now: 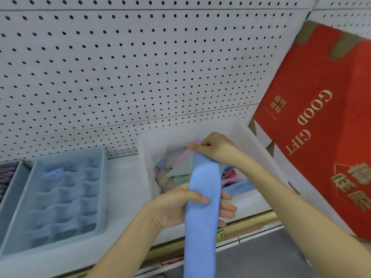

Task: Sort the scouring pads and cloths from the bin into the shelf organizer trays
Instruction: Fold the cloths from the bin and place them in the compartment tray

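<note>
A long blue cloth (202, 213) hangs folded into a narrow strip in front of a translucent white bin (146, 157) on the shelf. My right hand (214, 149) pinches its top end above the bin. My left hand (180, 205) wraps round its middle, thumb across the front. Inside the bin lie several cloths, green (180, 169), pink and patterned ones. To the left stands a grey organizer tray (60, 197) with many small compartments; a bluish item (53, 173) lies in one far cell.
A white pegboard (130, 67) backs the shelf. A red "GOOD GIFT" carton (321, 127) leans at the right of the bin. Another grey tray (8, 177) with dark patterned contents sits at the far left. A gold strip (251, 219) edges the shelf front.
</note>
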`<state>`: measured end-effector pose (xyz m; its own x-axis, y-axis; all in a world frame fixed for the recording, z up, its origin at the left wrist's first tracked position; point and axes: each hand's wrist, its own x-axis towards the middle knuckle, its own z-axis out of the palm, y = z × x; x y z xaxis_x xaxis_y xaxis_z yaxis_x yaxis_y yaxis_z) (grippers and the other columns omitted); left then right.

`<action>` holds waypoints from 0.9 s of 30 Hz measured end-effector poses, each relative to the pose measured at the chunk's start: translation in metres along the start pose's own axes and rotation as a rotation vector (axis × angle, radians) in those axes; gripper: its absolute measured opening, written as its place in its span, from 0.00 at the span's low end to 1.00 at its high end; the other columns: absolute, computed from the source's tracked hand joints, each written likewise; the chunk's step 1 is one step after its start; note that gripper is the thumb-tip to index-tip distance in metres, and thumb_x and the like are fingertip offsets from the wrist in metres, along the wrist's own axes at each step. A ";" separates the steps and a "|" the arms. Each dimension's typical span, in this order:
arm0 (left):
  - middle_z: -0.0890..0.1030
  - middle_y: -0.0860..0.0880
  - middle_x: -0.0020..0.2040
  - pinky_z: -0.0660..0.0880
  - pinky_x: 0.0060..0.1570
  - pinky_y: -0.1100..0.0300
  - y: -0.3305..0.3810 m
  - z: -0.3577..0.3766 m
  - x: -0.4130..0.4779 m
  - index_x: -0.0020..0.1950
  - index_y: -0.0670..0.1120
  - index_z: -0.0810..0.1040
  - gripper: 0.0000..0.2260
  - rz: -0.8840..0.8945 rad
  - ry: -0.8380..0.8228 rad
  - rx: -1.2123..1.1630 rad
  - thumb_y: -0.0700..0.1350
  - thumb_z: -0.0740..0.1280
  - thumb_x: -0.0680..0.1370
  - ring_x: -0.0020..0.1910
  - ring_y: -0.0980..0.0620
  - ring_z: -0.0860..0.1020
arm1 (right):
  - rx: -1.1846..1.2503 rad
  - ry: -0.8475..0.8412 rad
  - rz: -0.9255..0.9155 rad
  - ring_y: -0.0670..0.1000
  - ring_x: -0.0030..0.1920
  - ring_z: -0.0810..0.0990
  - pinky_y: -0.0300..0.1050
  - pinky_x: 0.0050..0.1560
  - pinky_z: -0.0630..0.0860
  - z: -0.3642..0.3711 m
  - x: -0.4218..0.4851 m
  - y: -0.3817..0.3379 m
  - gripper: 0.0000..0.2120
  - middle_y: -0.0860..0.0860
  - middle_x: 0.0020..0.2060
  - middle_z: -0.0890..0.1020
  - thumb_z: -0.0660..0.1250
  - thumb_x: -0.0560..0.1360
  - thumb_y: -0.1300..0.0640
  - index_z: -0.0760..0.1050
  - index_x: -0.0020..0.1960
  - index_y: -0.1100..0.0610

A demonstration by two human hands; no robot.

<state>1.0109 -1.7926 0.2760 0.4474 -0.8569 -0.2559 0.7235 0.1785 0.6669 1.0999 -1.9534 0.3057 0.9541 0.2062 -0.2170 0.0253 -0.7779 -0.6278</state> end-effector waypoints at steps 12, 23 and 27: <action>0.81 0.39 0.54 0.81 0.45 0.56 0.000 -0.017 -0.002 0.61 0.36 0.75 0.12 0.337 0.725 -0.104 0.33 0.61 0.79 0.47 0.46 0.82 | 0.633 -0.020 0.105 0.54 0.45 0.82 0.46 0.51 0.78 0.050 -0.057 0.044 0.14 0.56 0.41 0.84 0.64 0.78 0.51 0.79 0.44 0.62; 0.84 0.42 0.54 0.72 0.64 0.40 0.020 -0.017 -0.017 0.58 0.38 0.80 0.19 0.290 0.810 0.238 0.43 0.73 0.69 0.56 0.41 0.81 | 0.812 -0.181 0.026 0.53 0.53 0.82 0.50 0.58 0.78 0.046 -0.055 0.016 0.12 0.57 0.49 0.85 0.67 0.74 0.51 0.83 0.49 0.59; 0.85 0.44 0.48 0.73 0.58 0.37 0.020 -0.016 -0.017 0.51 0.41 0.83 0.18 0.335 0.938 0.256 0.43 0.77 0.63 0.51 0.40 0.83 | 0.783 -0.183 0.043 0.53 0.50 0.82 0.48 0.56 0.77 0.048 -0.054 0.013 0.10 0.54 0.48 0.85 0.67 0.77 0.56 0.82 0.51 0.61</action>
<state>1.0263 -1.7669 0.2823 0.9157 -0.0403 -0.3999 0.4016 0.1366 0.9056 1.0340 -1.9462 0.2731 0.8837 0.3326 -0.3294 -0.2917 -0.1591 -0.9432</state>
